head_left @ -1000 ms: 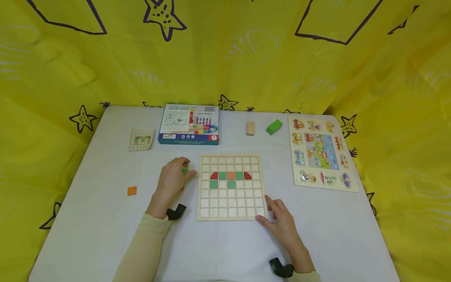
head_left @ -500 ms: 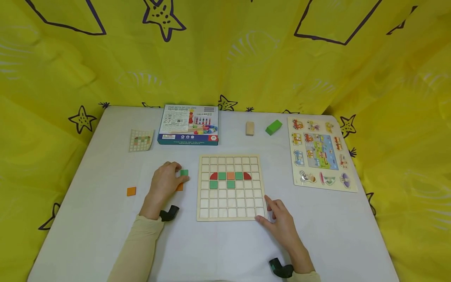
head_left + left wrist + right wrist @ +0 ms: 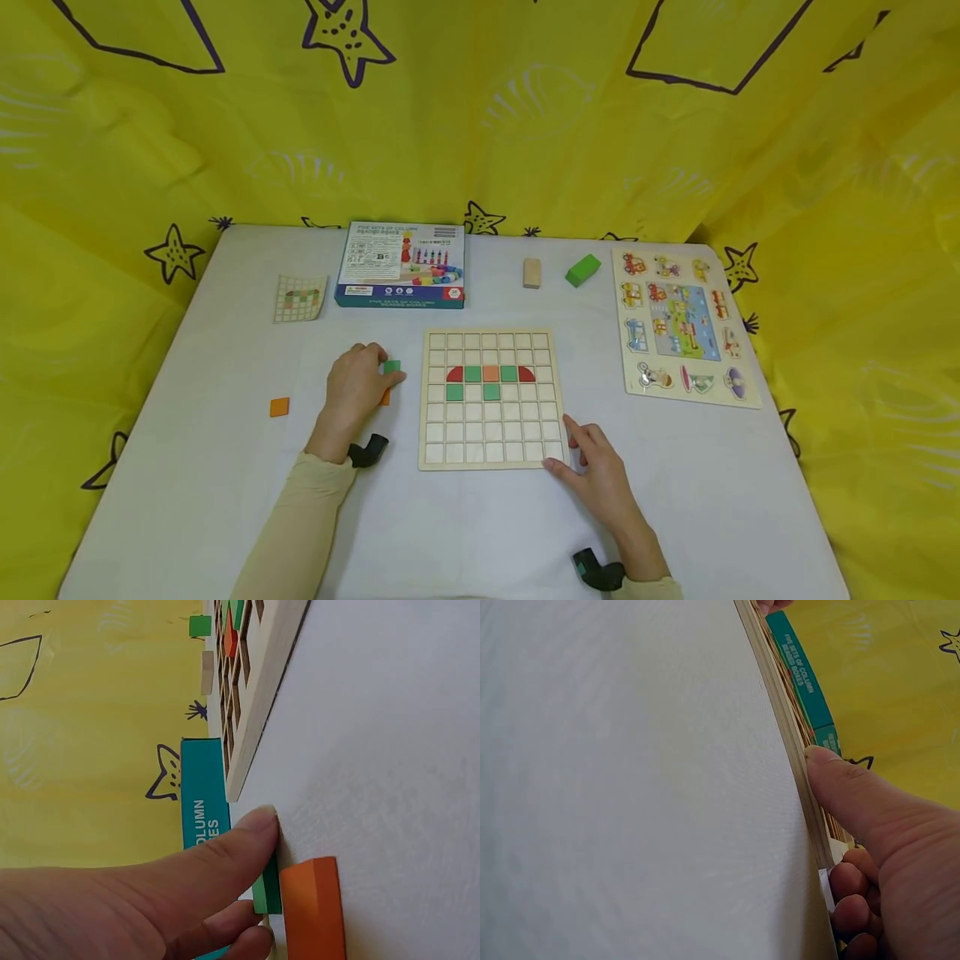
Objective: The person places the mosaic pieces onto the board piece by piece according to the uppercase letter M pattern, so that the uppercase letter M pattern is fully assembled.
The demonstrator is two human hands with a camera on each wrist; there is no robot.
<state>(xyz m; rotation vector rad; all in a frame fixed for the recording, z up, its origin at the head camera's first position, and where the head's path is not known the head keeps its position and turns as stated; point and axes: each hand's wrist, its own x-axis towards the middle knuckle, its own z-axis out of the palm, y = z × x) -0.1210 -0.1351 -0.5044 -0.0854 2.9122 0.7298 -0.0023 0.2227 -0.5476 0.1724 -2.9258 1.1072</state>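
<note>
Since a moment ago the left hand (image 3: 358,385) has drawn back from the left edge of the wooden grid board (image 3: 491,398) and settled on the tabletop (image 3: 187,467), uncovering an orange tile (image 3: 313,907) beside it. Its thumb and fingers pinch a small green tile (image 3: 392,367), thumb tip pressing the tile's edge in the left wrist view. That tile sits just left of the board, near the tabletop's middle. On the board, a row of red, green and orange pieces already runs across, with two green ones beneath. The right hand (image 3: 596,471) rests at the board's near right corner, thumb against its edge, fingers loosely curled and gripping nothing. To my eye, lifting the tile cleanly, flat and square to the cell, would serve best, while the right hand steadies the board. Another orange tile (image 3: 280,407) lies toward the left edge.
</note>
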